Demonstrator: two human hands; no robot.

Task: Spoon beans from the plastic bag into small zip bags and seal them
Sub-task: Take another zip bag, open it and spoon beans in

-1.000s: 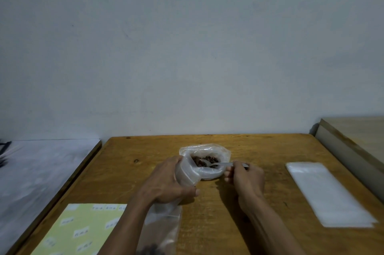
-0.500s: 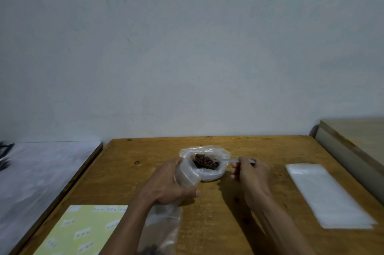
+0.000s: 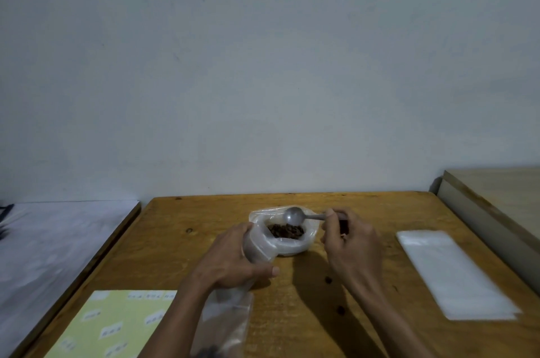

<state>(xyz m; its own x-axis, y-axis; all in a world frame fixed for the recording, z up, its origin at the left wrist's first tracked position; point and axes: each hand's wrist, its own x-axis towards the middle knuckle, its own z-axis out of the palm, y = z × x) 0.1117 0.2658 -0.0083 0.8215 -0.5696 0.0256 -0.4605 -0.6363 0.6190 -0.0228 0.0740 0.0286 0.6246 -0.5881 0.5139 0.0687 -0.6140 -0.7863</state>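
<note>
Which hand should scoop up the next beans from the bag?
The right hand, probably. It already pinches the spoon, whose bowl hangs just above the beans in the plastic bag. The left hand is busy gripping the bag's side, holding its mouth open.

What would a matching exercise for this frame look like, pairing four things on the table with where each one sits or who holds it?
Things:
1. spoon
2. plastic bag of beans
3. stack of empty zip bags
4. yellow label sheet

Places or states:
A. lying flat at the table's right side, untouched
B. gripped at its side by the left hand
C. at the table's near left corner
D. pinched by the handle in the right hand, bowl over the bag's mouth

Pairs: 1-D, 2-B, 3-A, 4-C
</note>
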